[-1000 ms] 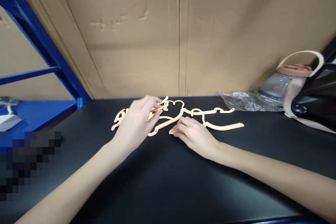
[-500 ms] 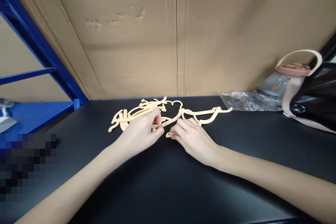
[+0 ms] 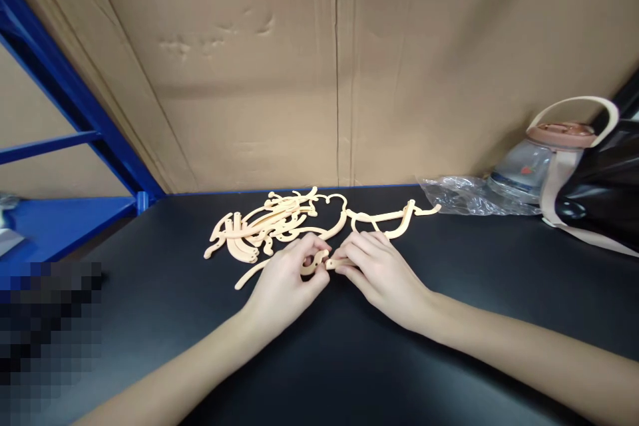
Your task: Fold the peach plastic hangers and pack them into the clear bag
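My left hand (image 3: 289, 273) pinches a curved beige hanger arm (image 3: 251, 274); one end sticks out to the left of the hand, and its notched end shows at the fingertips. My right hand (image 3: 379, 269) is closed on another beige hanger piece (image 3: 331, 264), whose end with a small hole points at the left hand's piece. The two ends are very close; I cannot tell whether they touch. Most of the right piece is hidden by the fingers. Just behind my hands lies a beige hanger (image 3: 384, 216) with a hook (image 3: 341, 198).
A pile of loose beige hanger parts (image 3: 242, 243) lies to the left on the black table (image 3: 309, 373). At the back right are a crumpled clear plastic bag (image 3: 454, 194) and a strapped bottle (image 3: 524, 163). Cardboard (image 3: 249, 80) stands behind; a blue metal frame (image 3: 117, 166) is at left.
My left hand has drawn a curved hanger arm out of the pile, toward me and to the right, next to the right hand's piece. The right hand has shifted slightly right.
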`<state>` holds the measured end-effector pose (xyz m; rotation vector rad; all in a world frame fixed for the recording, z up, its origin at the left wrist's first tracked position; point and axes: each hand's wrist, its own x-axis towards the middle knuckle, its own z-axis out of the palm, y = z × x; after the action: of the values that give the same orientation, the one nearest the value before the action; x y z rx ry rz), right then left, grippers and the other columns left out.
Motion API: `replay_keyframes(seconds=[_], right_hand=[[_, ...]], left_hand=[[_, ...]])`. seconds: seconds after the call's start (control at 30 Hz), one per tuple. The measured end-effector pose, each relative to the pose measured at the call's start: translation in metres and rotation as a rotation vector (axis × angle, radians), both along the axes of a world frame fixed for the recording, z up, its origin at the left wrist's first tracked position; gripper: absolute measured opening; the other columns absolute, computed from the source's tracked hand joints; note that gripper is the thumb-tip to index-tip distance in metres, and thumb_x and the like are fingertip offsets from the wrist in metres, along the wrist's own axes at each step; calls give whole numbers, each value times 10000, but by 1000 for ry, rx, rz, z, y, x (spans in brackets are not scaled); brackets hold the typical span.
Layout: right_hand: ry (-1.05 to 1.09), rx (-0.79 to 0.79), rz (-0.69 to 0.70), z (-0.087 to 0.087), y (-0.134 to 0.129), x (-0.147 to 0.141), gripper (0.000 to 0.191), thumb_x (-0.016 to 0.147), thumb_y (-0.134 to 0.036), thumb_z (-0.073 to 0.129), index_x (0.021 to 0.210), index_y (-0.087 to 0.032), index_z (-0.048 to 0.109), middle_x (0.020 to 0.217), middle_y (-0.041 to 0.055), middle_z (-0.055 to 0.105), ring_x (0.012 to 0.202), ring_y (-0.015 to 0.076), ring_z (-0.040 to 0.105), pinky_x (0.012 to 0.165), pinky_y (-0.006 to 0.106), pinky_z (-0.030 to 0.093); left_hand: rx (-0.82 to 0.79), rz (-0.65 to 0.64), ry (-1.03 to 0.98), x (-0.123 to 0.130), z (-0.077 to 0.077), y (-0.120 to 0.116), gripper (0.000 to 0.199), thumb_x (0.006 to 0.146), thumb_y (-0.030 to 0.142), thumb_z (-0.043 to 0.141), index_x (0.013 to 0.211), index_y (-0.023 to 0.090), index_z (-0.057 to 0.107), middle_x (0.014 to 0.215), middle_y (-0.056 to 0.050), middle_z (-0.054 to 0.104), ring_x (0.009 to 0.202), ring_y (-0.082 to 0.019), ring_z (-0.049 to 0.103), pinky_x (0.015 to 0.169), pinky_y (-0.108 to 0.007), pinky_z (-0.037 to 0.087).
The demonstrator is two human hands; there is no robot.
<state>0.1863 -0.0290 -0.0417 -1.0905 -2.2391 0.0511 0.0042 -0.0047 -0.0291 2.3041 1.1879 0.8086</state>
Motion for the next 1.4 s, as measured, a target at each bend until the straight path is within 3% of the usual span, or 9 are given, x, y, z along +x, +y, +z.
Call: replay_keyframes(seconds=[0.23, 0.5, 0.6, 0.83, 1.03, 1.23, 1.4], right_hand=[[118, -106, -5, 2, -3, -3, 122, 940, -185, 462, 924, -201, 581, 880, 16, 597, 828, 165, 524, 775, 335, 358], [124, -174, -21, 2, -2, -2, 117, 939, -205, 470, 930, -220, 585, 887, 11, 611, 833, 168, 532, 769, 331, 369], [92, -168, -27, 2, -1, 0, 124, 940, -210, 468, 903, -222, 586, 873, 4, 621, 830, 163, 538, 779, 328, 367], [0, 41, 41, 7, 1, 4, 141, 951, -175, 438, 889, -190, 565, 870, 5, 629, 780, 137, 549, 806, 319, 362], [-117, 132, 70, 8, 1, 7, 163, 960, -182, 410, 889, -160, 555, 854, 28, 621, 749, 145, 539, 784, 333, 365], [-250, 210, 83, 8, 1, 8, 238, 979, -182, 356, 909, -147, 580, 815, 33, 615, 747, 147, 544, 801, 335, 362], [-379, 256, 70, 3, 3, 9, 234, 961, -126, 356, 896, -134, 581, 806, 45, 592, 740, 155, 534, 805, 337, 364]], left_hand=[[-108, 44, -12, 2, -2, -8, 160, 773, 154, 450, 902, 215, 522, 925, -7, 593, 780, -141, 544, 671, -238, 444], [-177, 77, 5, 0, 0, -5, 142, 748, 128, 463, 836, 222, 525, 720, 45, 528, 650, -126, 467, 605, -243, 375], [-201, 30, -20, -1, 4, -3, 92, 788, 162, 470, 824, 215, 535, 675, 48, 501, 625, -123, 451, 582, -243, 360], [-435, -196, -280, -3, 12, 5, 160, 875, 316, 506, 847, 175, 577, 831, -11, 632, 811, -151, 597, 730, -254, 450], [-501, -322, -260, -10, 18, 14, 217, 884, 329, 508, 838, 159, 635, 864, -37, 671, 844, -170, 607, 799, -289, 442], [-605, -342, -213, -15, 22, 19, 190, 870, 289, 523, 938, 156, 640, 926, -46, 694, 892, -170, 623, 826, -285, 434], [-624, -252, -144, -13, 21, 18, 186, 814, 326, 577, 874, 156, 623, 875, -49, 702, 845, -185, 633, 746, -287, 444]])
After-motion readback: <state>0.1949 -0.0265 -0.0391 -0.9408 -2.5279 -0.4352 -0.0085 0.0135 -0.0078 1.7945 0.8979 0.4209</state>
